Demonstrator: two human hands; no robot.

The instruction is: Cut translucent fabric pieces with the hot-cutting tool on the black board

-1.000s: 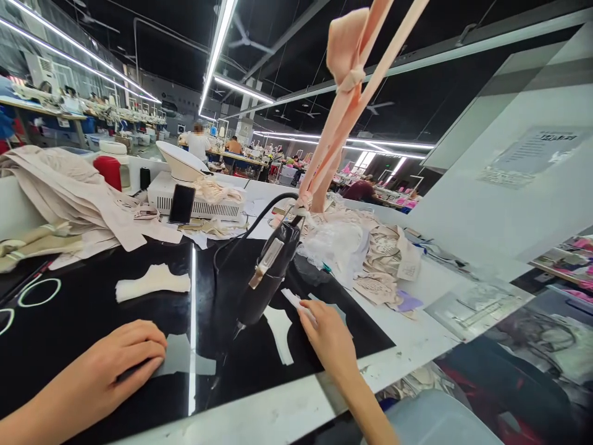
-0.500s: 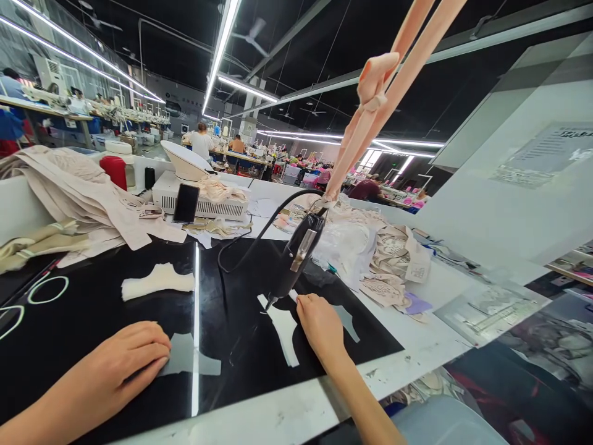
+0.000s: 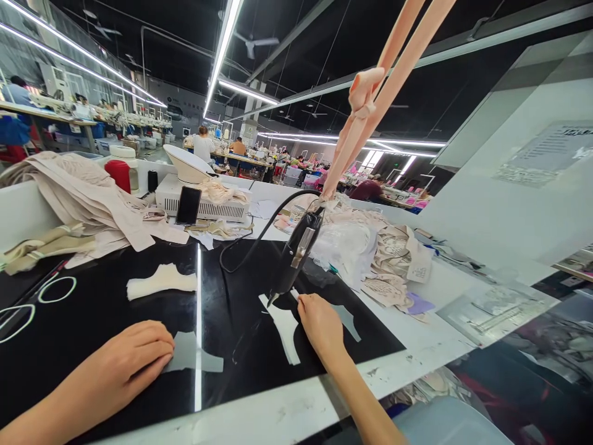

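My left hand (image 3: pixel 123 364) rests on the black mat, fingers together, closed over the left end of a grey translucent cut piece (image 3: pixel 188 355). With closed fingertips my right hand (image 3: pixel 322 324) pinches a narrow white strip (image 3: pixel 295 294), mostly hidden under the fingers. Beside it lies a white curved fabric piece (image 3: pixel 285 327). A black corded hand tool (image 3: pixel 294 250) hangs tilted from a knotted peach strap (image 3: pixel 361 114); its pointed tip is at the upper end of the white piece. Neither hand holds the tool.
A thick cream cut piece (image 3: pixel 162 282) and white-handled scissors (image 3: pixel 56 289) lie on the black mat (image 3: pixel 152 402). Beige fabric heaps (image 3: pixel 88 191) stand left, with more fabric (image 3: pixel 391 259) at right. A phone (image 3: pixel 188 205) leans on a white box (image 3: pixel 217 211). Another grey piece (image 3: pixel 348 321) lies right.
The view has shifted slightly, and the hanging strap and tool appear a little further left. Both hands keep the same grip and place on the mat.
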